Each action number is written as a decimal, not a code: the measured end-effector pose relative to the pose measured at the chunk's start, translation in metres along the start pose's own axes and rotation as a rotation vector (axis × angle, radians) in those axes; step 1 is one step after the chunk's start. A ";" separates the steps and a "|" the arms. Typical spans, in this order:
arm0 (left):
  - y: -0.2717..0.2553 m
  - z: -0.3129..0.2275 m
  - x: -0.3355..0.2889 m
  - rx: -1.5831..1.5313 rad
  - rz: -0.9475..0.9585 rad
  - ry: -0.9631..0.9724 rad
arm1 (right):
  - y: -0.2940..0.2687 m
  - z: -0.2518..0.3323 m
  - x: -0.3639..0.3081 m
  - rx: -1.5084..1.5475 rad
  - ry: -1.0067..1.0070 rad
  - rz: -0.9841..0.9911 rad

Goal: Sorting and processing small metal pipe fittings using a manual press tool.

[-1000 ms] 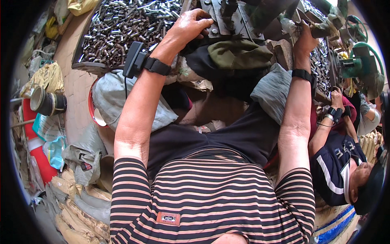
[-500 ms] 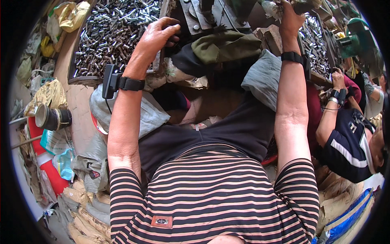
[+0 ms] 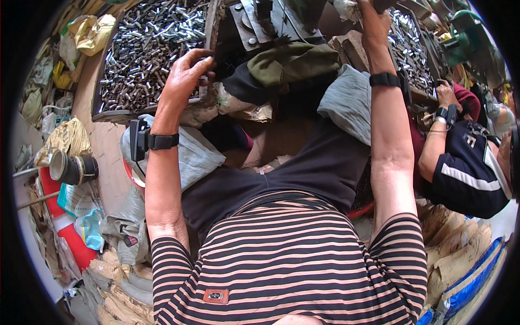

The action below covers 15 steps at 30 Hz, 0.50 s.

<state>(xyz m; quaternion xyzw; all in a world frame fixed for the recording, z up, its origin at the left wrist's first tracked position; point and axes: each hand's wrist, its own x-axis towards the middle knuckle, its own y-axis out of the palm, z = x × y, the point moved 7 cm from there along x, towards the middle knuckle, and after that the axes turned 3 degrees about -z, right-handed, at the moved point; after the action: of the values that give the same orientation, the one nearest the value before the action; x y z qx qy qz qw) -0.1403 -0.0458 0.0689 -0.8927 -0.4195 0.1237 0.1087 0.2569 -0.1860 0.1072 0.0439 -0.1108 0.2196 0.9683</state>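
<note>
My left hand (image 3: pixel 187 78) is over the near right corner of a wooden tray (image 3: pixel 111 115) heaped with short metal tubes (image 3: pixel 143 70), some shiny, some brown. Its fingers are bent together; whatever may be between them is hidden. My right hand (image 3: pixel 375 24) is raised at the top edge, closed beside a whitish wrapped lump (image 3: pixel 346 10); the picture's edge cuts off its fingertips and anything in its grip. Between my hands stands a dark machine with a bolted metal plate (image 3: pixel 254 27). An olive cloth (image 3: pixel 292 64) is draped in front of it.
A second tray of metal tubes (image 3: pixel 406 49) stands at the right, by a green machine (image 3: pixel 468 40). A co-worker (image 3: pixel 466 168) sits close on that side, one hand (image 3: pixel 447 93) at the tray's edge. Sacks and a dark round container (image 3: pixel 67 168) lie at the left.
My left hand has moved left and nearer, from beside the machine plate to over the tray's corner. My right hand has shifted slightly left and up. The view has shifted a little.
</note>
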 end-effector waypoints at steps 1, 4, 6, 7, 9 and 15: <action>-0.007 0.004 -0.003 -0.017 -0.015 -0.010 | 0.000 -0.003 -0.003 0.007 -0.004 0.011; -0.031 0.021 -0.012 -0.082 -0.059 -0.010 | 0.007 0.002 -0.031 0.098 -0.037 0.040; -0.043 0.025 -0.017 -0.120 -0.110 -0.032 | 0.005 -0.032 -0.044 0.396 0.213 0.017; -0.051 0.026 -0.018 -0.137 -0.156 -0.013 | 0.004 -0.046 -0.056 0.425 0.409 0.024; -0.068 0.024 -0.018 -0.133 -0.240 0.010 | 0.007 -0.071 -0.066 0.374 0.284 0.266; -0.092 0.030 -0.022 0.093 -0.358 0.053 | 0.131 -0.023 -0.161 0.214 0.433 0.673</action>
<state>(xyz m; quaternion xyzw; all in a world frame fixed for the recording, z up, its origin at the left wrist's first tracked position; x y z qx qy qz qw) -0.2299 -0.0028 0.0707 -0.8008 -0.5624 0.0982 0.1811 0.0628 -0.1323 0.0522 0.0586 0.1107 0.5384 0.8333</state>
